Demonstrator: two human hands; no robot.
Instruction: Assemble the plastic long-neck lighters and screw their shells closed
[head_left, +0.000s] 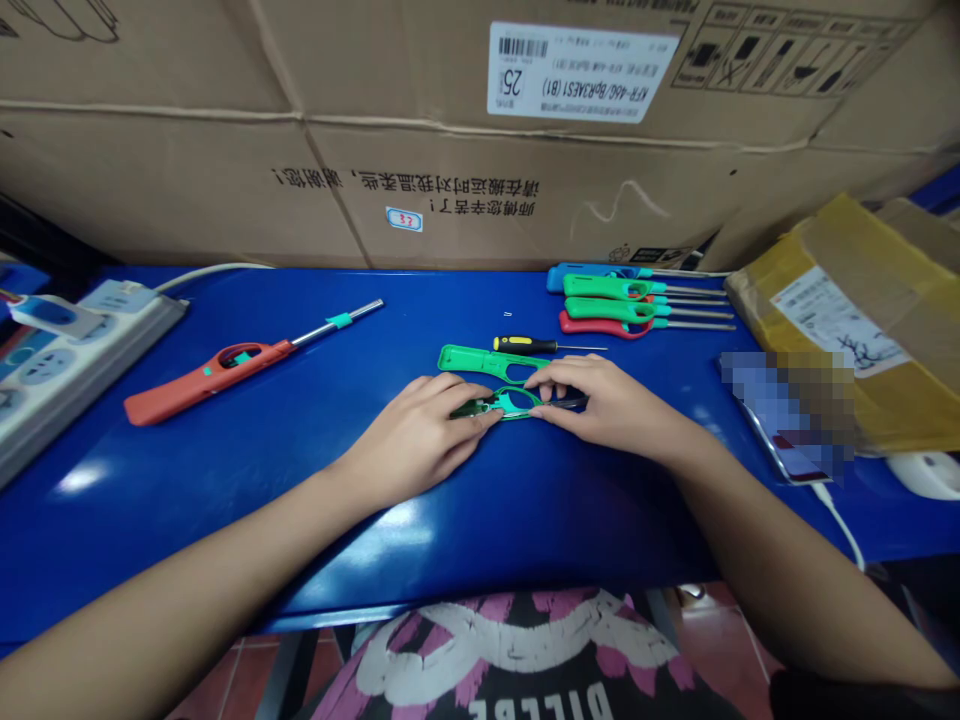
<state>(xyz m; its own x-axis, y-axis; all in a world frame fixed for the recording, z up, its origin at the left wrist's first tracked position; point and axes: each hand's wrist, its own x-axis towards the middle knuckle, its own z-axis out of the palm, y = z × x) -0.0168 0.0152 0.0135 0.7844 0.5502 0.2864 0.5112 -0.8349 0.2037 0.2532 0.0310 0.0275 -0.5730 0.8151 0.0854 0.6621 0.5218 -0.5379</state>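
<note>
Between my hands is an opened green lighter body (516,403) with its inner parts showing. My left hand (426,428) is closed on its handle end, covering much of it. The fingers of my right hand (592,395) pinch the other end, near the trigger ring and a dark tube. Just beyond lies the loose green shell half (480,360), its hollow side up. A black and yellow screwdriver (525,345) rests behind that shell, its shaft toward the right.
An orange lighter (210,380) lies at left near a power strip (82,350). Several lighters (607,305) are lined up at back right. A phone (784,415) and a yellow-taped parcel (862,320) are at right. A large cardboard box (420,140) walls off the blue table (300,530).
</note>
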